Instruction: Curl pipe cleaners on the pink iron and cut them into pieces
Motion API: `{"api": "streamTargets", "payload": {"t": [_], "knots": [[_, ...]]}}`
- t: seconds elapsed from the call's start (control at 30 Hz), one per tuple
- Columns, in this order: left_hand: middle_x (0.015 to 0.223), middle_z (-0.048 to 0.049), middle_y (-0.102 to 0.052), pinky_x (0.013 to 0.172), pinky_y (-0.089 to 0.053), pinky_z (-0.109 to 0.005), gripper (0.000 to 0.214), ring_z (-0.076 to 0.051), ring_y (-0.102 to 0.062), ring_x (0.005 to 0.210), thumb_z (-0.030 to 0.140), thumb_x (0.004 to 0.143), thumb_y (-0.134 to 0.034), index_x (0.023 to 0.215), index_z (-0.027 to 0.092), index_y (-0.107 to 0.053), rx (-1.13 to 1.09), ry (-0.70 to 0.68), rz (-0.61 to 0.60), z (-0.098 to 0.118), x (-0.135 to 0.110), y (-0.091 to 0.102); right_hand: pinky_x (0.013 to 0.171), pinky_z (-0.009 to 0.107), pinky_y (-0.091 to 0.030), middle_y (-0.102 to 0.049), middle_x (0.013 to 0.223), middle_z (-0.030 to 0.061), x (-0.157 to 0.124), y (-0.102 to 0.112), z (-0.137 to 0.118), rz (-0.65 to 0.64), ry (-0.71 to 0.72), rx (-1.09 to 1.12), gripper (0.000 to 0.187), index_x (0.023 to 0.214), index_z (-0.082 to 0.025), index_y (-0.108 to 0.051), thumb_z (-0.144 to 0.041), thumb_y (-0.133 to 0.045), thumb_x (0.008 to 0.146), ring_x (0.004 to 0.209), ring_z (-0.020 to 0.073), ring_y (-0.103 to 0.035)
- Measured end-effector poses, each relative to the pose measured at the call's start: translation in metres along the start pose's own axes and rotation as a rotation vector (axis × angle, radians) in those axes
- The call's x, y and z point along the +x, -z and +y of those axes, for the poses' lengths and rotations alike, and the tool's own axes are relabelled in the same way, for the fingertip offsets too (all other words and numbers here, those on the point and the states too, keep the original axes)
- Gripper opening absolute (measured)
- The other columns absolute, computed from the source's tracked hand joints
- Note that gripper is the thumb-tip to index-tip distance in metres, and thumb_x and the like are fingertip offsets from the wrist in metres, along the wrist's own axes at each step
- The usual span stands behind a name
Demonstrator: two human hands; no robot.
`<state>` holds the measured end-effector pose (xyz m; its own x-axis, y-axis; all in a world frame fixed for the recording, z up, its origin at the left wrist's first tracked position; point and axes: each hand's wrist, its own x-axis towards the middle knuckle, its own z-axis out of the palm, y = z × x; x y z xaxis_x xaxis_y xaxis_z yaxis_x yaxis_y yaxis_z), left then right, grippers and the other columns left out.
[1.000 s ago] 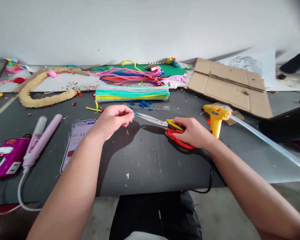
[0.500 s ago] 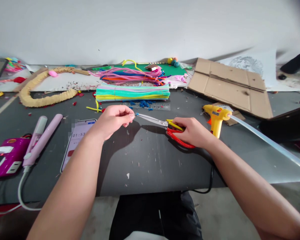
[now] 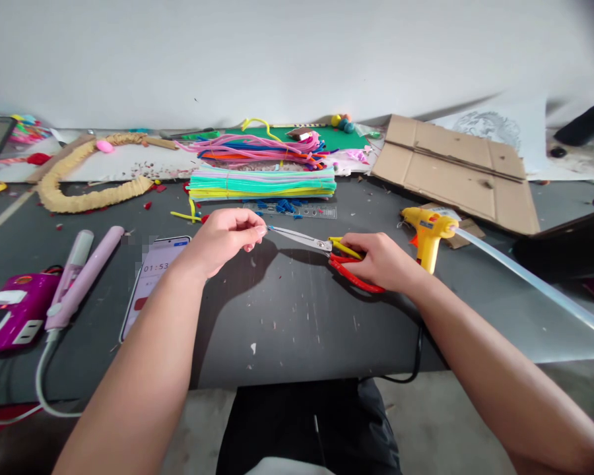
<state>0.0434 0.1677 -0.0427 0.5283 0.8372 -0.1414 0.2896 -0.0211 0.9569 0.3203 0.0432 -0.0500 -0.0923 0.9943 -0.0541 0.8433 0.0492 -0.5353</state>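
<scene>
My left hand (image 3: 232,239) is closed in a pinch on a tiny blue piece (image 3: 270,227), most of it hidden by the fingertips. The tips of a pair of scissors (image 3: 299,239) meet the blue bit right beside those fingers. My right hand (image 3: 383,260) is wrapped round the scissors' red and yellow handles, and the blades look nearly together. Just beyond the left fingertips, several short blue pieces (image 3: 287,206) lie on a clear ruler (image 3: 329,212). Behind the ruler rests a bundle of turquoise, yellow and lilac pipe cleaners (image 3: 262,183).
At right stand a yellow glue gun (image 3: 428,231) with a long glue stick and a cardboard sheet (image 3: 455,165). A phone (image 3: 151,270) lies under my left forearm, near a pink hair straightener (image 3: 86,277) and a purple power block (image 3: 22,310). A beige crinkled tube (image 3: 74,188) curves behind.
Slightly less of the blue piece shows at the scissors' tips. Both hands stay in almost the same place.
</scene>
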Motion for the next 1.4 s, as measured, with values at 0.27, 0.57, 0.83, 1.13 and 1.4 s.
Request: {"api": "streamTargets", "payload": {"t": [0.27, 0.57, 0.83, 1.13, 1.4], "knots": [[0.069, -0.0037, -0.06, 0.055, -0.039, -0.025, 0.012, -0.011, -0.051, 0.059, 0.026, 0.072, -0.072, 0.075, 0.016, -0.067, -0.025, -0.021, 0.052, 0.004, 0.0, -0.003, 0.056, 0.026, -0.023, -0.046, 0.062, -0.0028, -0.002, -0.002, -0.003, 0.079, -0.045, -0.023, 0.03, 0.068, -0.02, -0.045, -0.044, -0.059, 0.08, 0.06, 0.0119, -0.033], [0.078, -0.0053, -0.066, 0.06, -0.044, -0.026, 0.014, -0.015, -0.059, 0.071, 0.03, 0.079, -0.067, 0.078, 0.017, -0.063, -0.124, -0.161, 0.206, 0.006, 0.003, -0.004, 0.054, 0.027, -0.022, -0.055, 0.06, -0.0013, -0.007, -0.007, -0.012, 0.143, -0.063, -0.234, 0.027, 0.078, -0.023, -0.058, -0.05, -0.061, 0.075, 0.055, 0.0136, -0.039], [0.098, -0.0086, -0.074, 0.093, -0.046, -0.038, 0.019, -0.025, -0.064, 0.109, 0.038, 0.089, -0.059, 0.083, 0.02, -0.058, 0.014, -0.312, 0.079, 0.014, -0.005, -0.015, 0.054, 0.026, -0.022, -0.061, 0.064, -0.0004, -0.005, -0.009, -0.01, 0.176, -0.069, -0.261, 0.028, 0.08, -0.024, -0.06, -0.052, -0.06, 0.075, 0.055, 0.0147, -0.046], [0.095, -0.0068, -0.074, 0.09, -0.05, -0.038, 0.024, -0.026, -0.069, 0.102, 0.043, 0.09, -0.056, 0.084, 0.02, -0.062, 0.39, -0.344, 0.221, 0.006, -0.005, -0.004, 0.054, 0.026, -0.023, -0.058, 0.062, -0.0004, -0.004, -0.009, -0.009, 0.159, -0.104, -0.23, 0.026, 0.078, -0.024, -0.059, -0.05, -0.06, 0.074, 0.054, 0.0147, -0.045], [0.109, -0.0066, -0.074, 0.104, -0.044, -0.044, 0.022, -0.028, -0.055, 0.127, 0.038, 0.092, -0.05, 0.085, 0.022, -0.062, 0.434, -0.476, 0.089, 0.017, -0.011, -0.013, 0.053, 0.026, -0.023, -0.053, 0.057, -0.0018, -0.004, -0.007, -0.007, 0.172, -0.143, -0.188, 0.025, 0.072, -0.024, -0.053, -0.048, -0.06, 0.073, 0.053, 0.0136, -0.039]]}}
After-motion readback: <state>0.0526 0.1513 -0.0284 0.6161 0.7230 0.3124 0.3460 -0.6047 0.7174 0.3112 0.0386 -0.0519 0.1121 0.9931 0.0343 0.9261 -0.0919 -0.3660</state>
